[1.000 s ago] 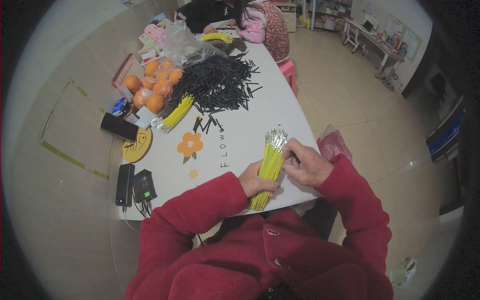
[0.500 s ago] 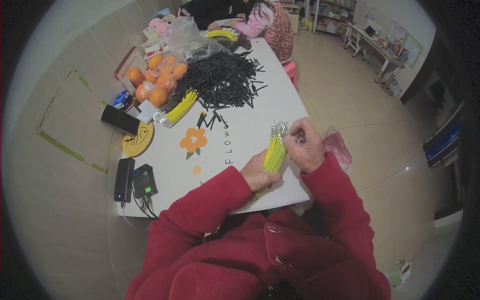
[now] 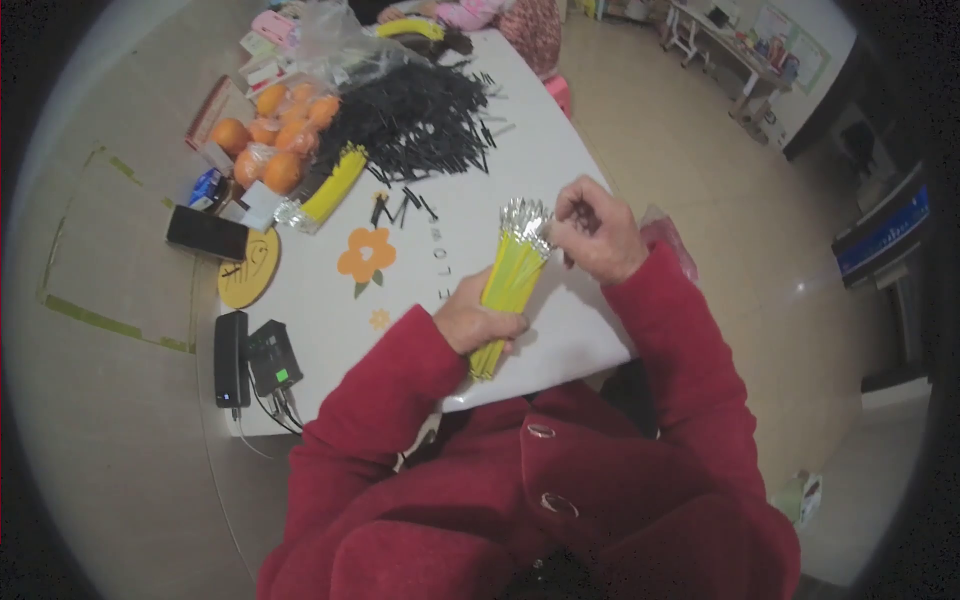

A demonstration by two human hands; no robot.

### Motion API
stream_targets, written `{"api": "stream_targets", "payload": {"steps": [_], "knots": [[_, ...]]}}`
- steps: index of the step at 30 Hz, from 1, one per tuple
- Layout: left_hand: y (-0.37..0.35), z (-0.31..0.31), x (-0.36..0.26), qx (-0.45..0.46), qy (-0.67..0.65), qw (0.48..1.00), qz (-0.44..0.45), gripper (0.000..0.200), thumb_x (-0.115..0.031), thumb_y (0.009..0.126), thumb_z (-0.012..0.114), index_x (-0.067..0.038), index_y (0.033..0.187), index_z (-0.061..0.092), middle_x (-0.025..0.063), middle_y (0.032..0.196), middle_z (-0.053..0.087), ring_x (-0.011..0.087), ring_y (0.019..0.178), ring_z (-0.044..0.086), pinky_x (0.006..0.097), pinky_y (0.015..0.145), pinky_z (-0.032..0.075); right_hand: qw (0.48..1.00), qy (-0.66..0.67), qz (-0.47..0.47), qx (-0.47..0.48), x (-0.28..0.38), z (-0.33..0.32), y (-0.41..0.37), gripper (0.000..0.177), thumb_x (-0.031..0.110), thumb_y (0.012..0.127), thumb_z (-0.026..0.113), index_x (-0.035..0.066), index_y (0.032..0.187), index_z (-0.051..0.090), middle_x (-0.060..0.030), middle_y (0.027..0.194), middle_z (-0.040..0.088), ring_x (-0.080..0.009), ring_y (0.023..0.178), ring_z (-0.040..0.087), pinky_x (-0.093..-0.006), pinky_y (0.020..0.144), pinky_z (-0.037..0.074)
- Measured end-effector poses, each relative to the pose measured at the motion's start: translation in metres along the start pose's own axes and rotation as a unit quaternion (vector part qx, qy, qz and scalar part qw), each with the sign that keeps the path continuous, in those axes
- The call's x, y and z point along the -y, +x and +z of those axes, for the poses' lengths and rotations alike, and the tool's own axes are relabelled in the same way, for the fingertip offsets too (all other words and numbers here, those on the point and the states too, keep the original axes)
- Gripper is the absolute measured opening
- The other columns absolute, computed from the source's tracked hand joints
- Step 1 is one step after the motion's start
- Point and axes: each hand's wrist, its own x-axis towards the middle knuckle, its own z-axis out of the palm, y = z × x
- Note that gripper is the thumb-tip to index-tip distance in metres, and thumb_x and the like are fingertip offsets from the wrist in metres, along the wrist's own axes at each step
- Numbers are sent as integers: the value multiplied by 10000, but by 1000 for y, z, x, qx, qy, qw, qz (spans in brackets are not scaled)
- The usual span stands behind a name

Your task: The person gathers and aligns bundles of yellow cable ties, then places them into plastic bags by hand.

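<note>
A bundle of yellow wires (image 3: 512,275) with silvery ends on top stands over the table's near edge. My left hand (image 3: 473,313) is wrapped round its lower half. Beside the silvery ends, on the right, is my right hand (image 3: 598,232), its fingers bent and pressed together; whatever they may pinch is too small to make out. Up the table lies a heap of short black tubes (image 3: 415,120), with a few loose black pieces (image 3: 403,207) nearer me. A second yellow wire bundle (image 3: 335,190) lies left of the heap.
Oranges in plastic (image 3: 282,172), a black phone (image 3: 207,234), a yellow round plaque (image 3: 250,268) and two black devices with cables (image 3: 231,360) line the white table's (image 3: 400,345) left side. At the far end are a plastic bag (image 3: 345,45), another yellow bundle (image 3: 410,28) and a person's pink sleeve (image 3: 468,12).
The view has shifted, so table things sit further left and higher. The held bundle stands more upright, with its silvery ends spread wider. My right hand stays beside them.
</note>
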Motion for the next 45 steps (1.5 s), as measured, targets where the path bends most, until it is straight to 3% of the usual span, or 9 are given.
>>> {"api": "stream_targets", "payload": {"steps": [5, 8, 11, 14, 20, 29, 38, 41, 45], "knots": [[2, -9, 0, 43, 109, 993, -19, 312, -48, 593, 588, -40, 882, 470, 56, 624, 481, 130, 473, 480, 241, 421, 404, 997, 55, 39, 44, 6, -3, 7, 167, -2, 703, 586, 86, 678, 446, 4, 545, 431, -79, 369, 439, -169, 343, 335], [4, -11, 0, 34, 187, 980, -56, 309, -66, 602, 608, -73, 870, 454, 72, 623, 500, 141, 451, 476, 245, 410, 382, 998, 11, -9, 65, 3, 2, 10, 136, 15, 696, 556, 108, 697, 457, 39, 612, 421, -54, 496, 358, -187, 457, 301], [7, -17, -1, 25, 330, 943, -25, 290, -141, 590, 596, -98, 825, 431, 23, 703, 441, 139, 575, 402, 265, 487, 346, 978, 82, 173, 83, 8, 3, 15, 174, 23, 705, 582, 99, 687, 427, -14, 439, 430, -84, 302, 395, -185, 277, 299], [5, -16, -3, 25, 384, 922, -42, 371, -218, 613, 578, -74, 934, 459, 63, 779, 489, 194, 673, 439, 299, 591, 363, 943, 159, 277, 93, -1, 2, 19, 167, -3, 696, 585, 77, 692, 439, -57, 482, 490, -96, 335, 416, -188, 262, 363], [5, -19, 6, 91, 94, 991, -33, 316, -57, 612, 657, -34, 829, 428, 116, 571, 487, 194, 439, 505, 283, 397, 408, 967, 152, 196, 63, -1, 3, 20, 157, 53, 712, 607, 83, 697, 454, -32, 514, 502, -78, 344, 439, -168, 288, 366], [6, -18, 7, 12, 113, 993, -17, 447, -52, 573, 623, -24, 995, 478, 82, 636, 482, 174, 449, 494, 271, 386, 409, 954, 168, 179, 174, -18, -18, 22, 158, -21, 727, 581, 78, 721, 459, -27, 661, 439, -74, 493, 497, -182, 391, 504], [8, -22, 7, 71, 90, 993, -27, 365, -24, 583, 617, -5, 913, 462, 106, 600, 520, 188, 449, 501, 285, 457, 453, 934, 221, 201, 198, -27, -18, 5, 185, -35, 700, 560, 97, 765, 447, 12, 639, 318, -50, 532, 331, -230, 486, 533], [9, -22, 8, 91, 76, 993, 4, 215, -71, 606, 623, -24, 748, 469, 112, 499, 537, 187, 414, 493, 265, 443, 420, 957, 127, 187, 181, -35, -4, -4, 246, -101, 677, 400, 124, 776, 386, 7, 619, 294, -75, 496, 316, -222, 414, 464], [8, -22, 9, 80, 86, 993, 1, 234, -41, 588, 618, -23, 776, 480, 95, 518, 531, 182, 430, 503, 276, 442, 447, 942, 223, 219, 124, -29, 1, -8, 245, -110, 644, 492, 89, 741, 386, 4, 560, 310, -78, 451, 344, -244, 399, 501]]}}
